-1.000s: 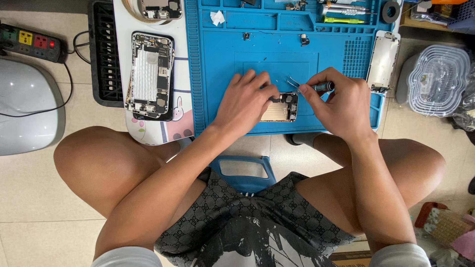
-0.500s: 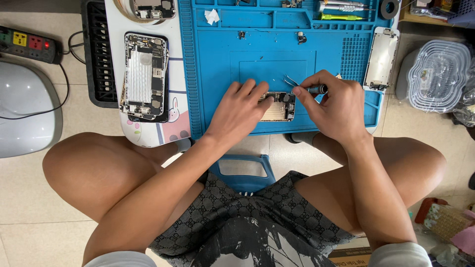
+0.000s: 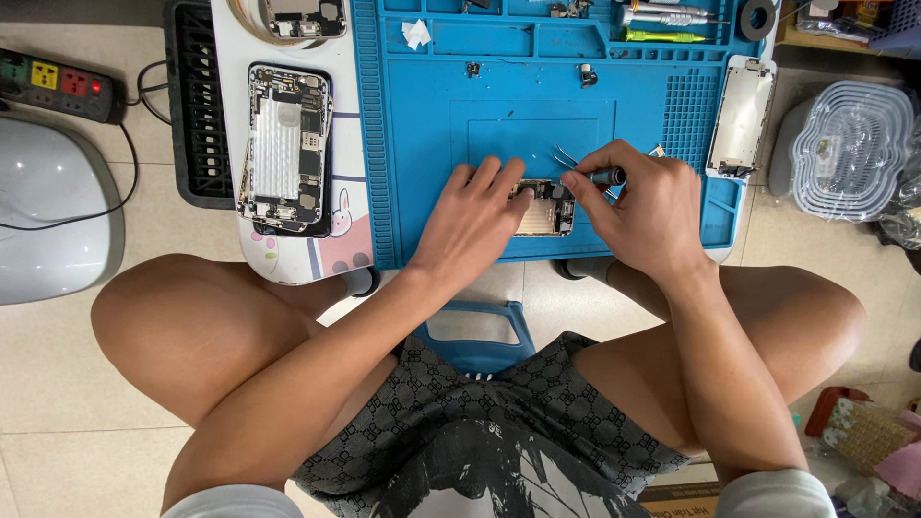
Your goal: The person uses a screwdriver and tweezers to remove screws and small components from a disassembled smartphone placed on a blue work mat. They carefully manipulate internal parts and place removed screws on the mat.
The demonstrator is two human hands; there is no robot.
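A small phone circuit board [image 3: 545, 208] lies on the blue repair mat [image 3: 499, 115] near its front edge. My left hand [image 3: 470, 223] presses down on the board's left side with spread fingers. My right hand [image 3: 645, 209] is closed around a small dark-handled screwdriver [image 3: 604, 176], its tip at the board's upper right corner. Thin metal tweezers [image 3: 566, 154] lie on the mat just above my right fingers.
An opened phone housing [image 3: 286, 147] rests on a white pad left of the mat. A detached phone screen [image 3: 741, 115] lies at the mat's right edge. Tools [image 3: 662, 24] sit in the mat's top tray. A power strip [image 3: 58, 84] is far left, a plastic container [image 3: 849, 149] far right.
The view has shifted slightly; both hands stay on the board. The right hand's fingers have turned a little around the screwdriver.
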